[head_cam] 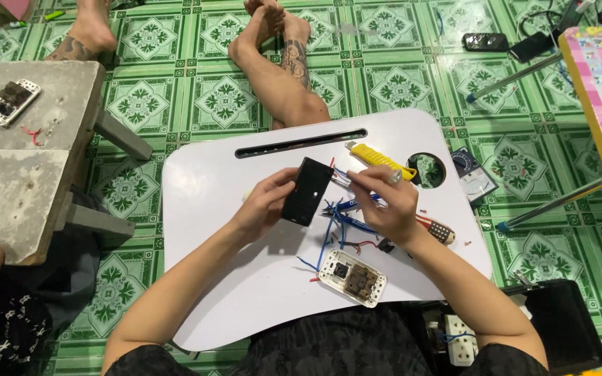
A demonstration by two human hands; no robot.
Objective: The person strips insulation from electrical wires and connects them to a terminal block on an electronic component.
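Both forearms bare from elbow to wrist, no sleeves, no watch, no gloves. Left hand [263, 205] has no rings or bands showing; right hand [388, 209] carries one small silver-coloured ring on a finger near the top of the hand. Lower body in dark black fabric with a faint wavy texture, visible at the bottom edge across the lap and beside both elbows.

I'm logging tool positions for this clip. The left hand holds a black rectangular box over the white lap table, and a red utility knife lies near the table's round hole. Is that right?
Not quite: the utility knife is yellow, not red, as the head view shows. The rest stands: the left hand holds the black rectangular box over the white lap table, and the knife lies near the table's round hole.
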